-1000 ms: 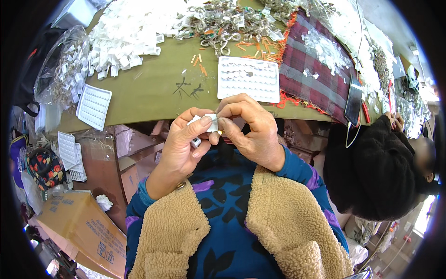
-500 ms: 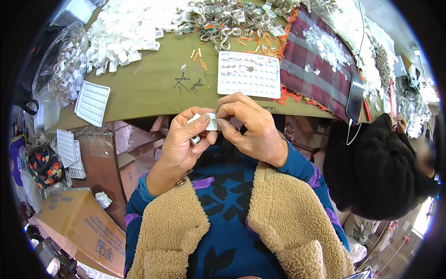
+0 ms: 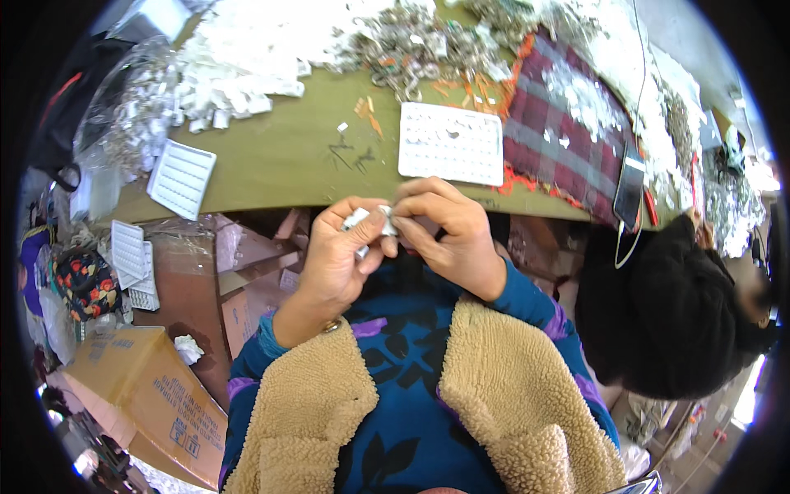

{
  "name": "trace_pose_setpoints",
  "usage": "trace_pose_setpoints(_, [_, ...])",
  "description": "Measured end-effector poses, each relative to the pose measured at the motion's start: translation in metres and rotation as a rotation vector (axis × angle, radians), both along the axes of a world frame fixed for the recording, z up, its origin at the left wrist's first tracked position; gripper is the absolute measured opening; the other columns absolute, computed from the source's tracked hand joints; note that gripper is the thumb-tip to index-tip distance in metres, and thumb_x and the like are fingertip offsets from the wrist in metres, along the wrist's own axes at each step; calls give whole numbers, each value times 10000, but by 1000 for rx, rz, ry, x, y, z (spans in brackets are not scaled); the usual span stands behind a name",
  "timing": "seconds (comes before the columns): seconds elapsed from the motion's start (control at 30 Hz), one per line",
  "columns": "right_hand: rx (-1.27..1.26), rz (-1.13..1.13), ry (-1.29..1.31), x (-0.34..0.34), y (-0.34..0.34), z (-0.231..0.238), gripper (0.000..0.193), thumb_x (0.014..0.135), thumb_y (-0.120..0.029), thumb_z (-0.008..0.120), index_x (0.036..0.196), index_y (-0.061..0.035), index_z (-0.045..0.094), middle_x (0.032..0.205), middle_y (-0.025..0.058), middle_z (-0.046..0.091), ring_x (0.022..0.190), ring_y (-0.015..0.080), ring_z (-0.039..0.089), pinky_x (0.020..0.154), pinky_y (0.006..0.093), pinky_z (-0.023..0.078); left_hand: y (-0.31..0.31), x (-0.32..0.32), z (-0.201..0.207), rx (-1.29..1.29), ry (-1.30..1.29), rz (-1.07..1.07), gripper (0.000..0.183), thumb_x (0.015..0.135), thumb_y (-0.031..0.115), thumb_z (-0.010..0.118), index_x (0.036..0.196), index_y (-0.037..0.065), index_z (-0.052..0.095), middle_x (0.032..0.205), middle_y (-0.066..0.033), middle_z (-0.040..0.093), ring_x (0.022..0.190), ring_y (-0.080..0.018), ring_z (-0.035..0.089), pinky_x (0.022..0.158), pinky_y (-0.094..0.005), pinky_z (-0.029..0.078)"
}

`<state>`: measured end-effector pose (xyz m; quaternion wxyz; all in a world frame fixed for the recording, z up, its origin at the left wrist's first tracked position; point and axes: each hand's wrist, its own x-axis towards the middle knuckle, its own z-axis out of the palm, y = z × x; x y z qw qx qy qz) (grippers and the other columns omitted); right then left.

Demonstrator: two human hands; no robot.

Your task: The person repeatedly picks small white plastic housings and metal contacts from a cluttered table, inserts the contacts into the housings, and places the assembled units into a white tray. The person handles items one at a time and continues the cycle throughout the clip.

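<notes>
My left hand [image 3: 337, 255] is closed around a small white plastic piece [image 3: 357, 219], held between thumb and fingers just past the table's near edge. Another white part [image 3: 388, 224] shows at its fingertips. Against that part my right hand [image 3: 451, 235] has thumb and forefinger pinched together; whatever lies between them is hidden. Beyond the hands, a white tray [image 3: 451, 169] with rows of small cavities lies on the green tabletop [image 3: 280, 156]. Some of its far cavities hold small pieces.
White plastic parts [image 3: 239, 74] are heaped at the far left, beside tangled grey-brown pieces [image 3: 403, 49]. Orange strips [image 3: 374, 122] lie nearby. A plaid cloth [image 3: 568, 123] and phone [image 3: 629, 189] are at right, near a person in black [image 3: 666, 313]. A cardboard box [image 3: 148, 395] stands lower left.
The whole view has shifted slightly, so the table's things appear lower and further right. Both hands stay together at the white piece, with little change of grip.
</notes>
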<state>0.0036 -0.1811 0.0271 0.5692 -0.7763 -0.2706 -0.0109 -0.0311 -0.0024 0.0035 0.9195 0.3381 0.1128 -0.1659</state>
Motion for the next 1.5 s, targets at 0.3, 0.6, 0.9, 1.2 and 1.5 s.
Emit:
trace_pose_setpoints(0.3, [39, -12, 23, -3, 6, 11, 100, 819, 102, 623, 887, 35, 592, 916, 85, 599, 788, 140, 584, 670, 241, 469, -2, -4, 9, 61, -42, 1, 174, 918, 101, 694, 1028, -15, 625, 759, -106, 674, 591, -122, 642, 411, -189, 379])
trace_pose_setpoints(0.6, [99, -41, -59, -9, 4, 7, 186, 822, 92, 645, 999, 38, 628, 991, 107, 612, 805, 164, 598, 705, 259, 486, 13, 3, 31, 110, -46, 39, 129, 925, 89, 654, 1031, 20, 624, 852, -136, 674, 659, -138, 661, 409, -190, 377])
trace_pose_setpoints(0.9, [189, -108, 114, -9, -33, 1, 112, 871, 83, 630, 975, 45, 644, 897, 82, 639, 721, 126, 616, 645, 233, 483, 197, 106, 145, 978, -600, 682, 134, 888, 139, 706, 969, 71, 624, 848, -60, 698, 567, -55, 582, 415, -168, 338])
trace_pose_setpoints(1.2, [0, -60, 18, -5, -43, -1, 106, 833, 28, 668, 937, 28, 650, 861, 148, 649, 778, 299, 639, 702, 334, 504, 299, 183, 125, 2825, -94, -66, 303, 801, 283, 730, 1031, 88, 692, 1070, -154, 692, 1009, -340, 673, 816, -477, 552])
trace_pose_setpoints(1.5, [11, -95, 6, 8, -43, -3, 107, 840, 60, 663, 943, 28, 668, 827, 98, 652, 695, 172, 607, 611, 269, 467, 82, 191, 69, 1878, -933, -11, 151, 835, 123, 710, 951, 29, 688, 833, -140, 679, 764, -309, 655, 709, -365, 510])
